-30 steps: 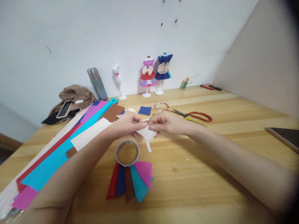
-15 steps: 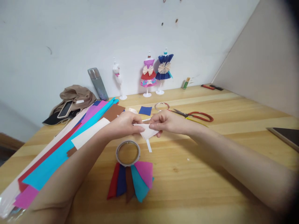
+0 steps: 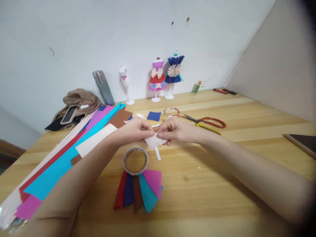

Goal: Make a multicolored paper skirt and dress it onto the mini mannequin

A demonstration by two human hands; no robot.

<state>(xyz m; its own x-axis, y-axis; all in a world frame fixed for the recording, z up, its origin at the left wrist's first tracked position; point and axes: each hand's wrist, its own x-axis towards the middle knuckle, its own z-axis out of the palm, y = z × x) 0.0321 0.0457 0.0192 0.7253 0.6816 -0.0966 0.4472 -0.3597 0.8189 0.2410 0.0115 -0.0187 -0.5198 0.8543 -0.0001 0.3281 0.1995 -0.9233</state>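
Nearest on the tabletop [image 3: 209, 197], a fan of coloured paper pieces [image 3: 137, 192] has its narrow ends meeting at the near rim of a tape roll [image 3: 135, 173], which perhaps weighs them down to keep them spread. Just beyond, a narrow white strip [image 3: 158, 154] sticks out below a small white sheet [image 3: 154, 142], which is raised between the two hands. The left hand [image 3: 135, 130] and the right hand [image 3: 171, 130] each have a closed grip, thumb against fingers, pinching its upper edge from opposite sides, probably to keep it taut and under control. Scissors [image 3: 195, 120] lie beyond the right hand, seemingly within easy reach, and a dark-blue paper square [image 3: 153, 116] lies past the fingers. Farthest back, two dressed mannequins stand by the wall, perhaps out of the working area.
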